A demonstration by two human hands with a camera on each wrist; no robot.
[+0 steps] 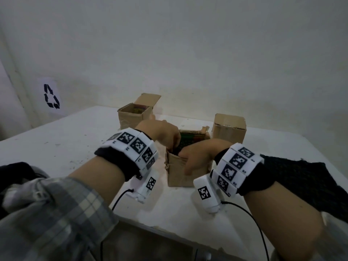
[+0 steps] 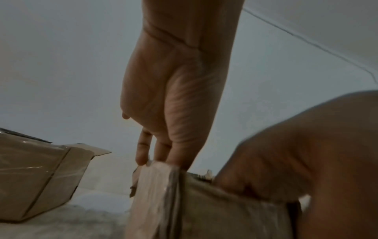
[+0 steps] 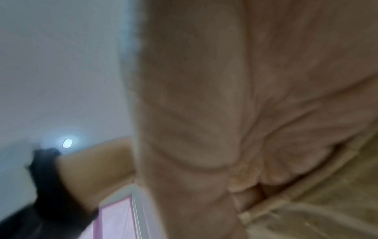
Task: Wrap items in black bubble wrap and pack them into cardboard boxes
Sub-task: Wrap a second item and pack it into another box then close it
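Observation:
An open cardboard box (image 1: 178, 178) stands mid-table. Inside it lies a dark wrapped item (image 1: 185, 146) with coloured packaging (image 1: 193, 138) showing behind. My left hand (image 1: 169, 140) reaches down into the box at its left wall. In the left wrist view its fingers (image 2: 143, 153) point straight down behind the box corner (image 2: 159, 186); their tips are hidden. My right hand (image 1: 190, 161) grips the box's near wall, thumb inside and fingers on the front face. In the blurred right wrist view those fingers (image 3: 251, 182) curl over the cardboard edge (image 3: 327, 202). A black bubble wrap sheet (image 1: 301, 178) lies at the right.
An open box (image 1: 134, 114) with a colourful item inside stands at the back left. A taped, closed box (image 1: 228, 129) stands at the back right. The white table (image 1: 56, 147) meets the wall behind the boxes. Dark cloth (image 1: 15, 172) lies at the left edge.

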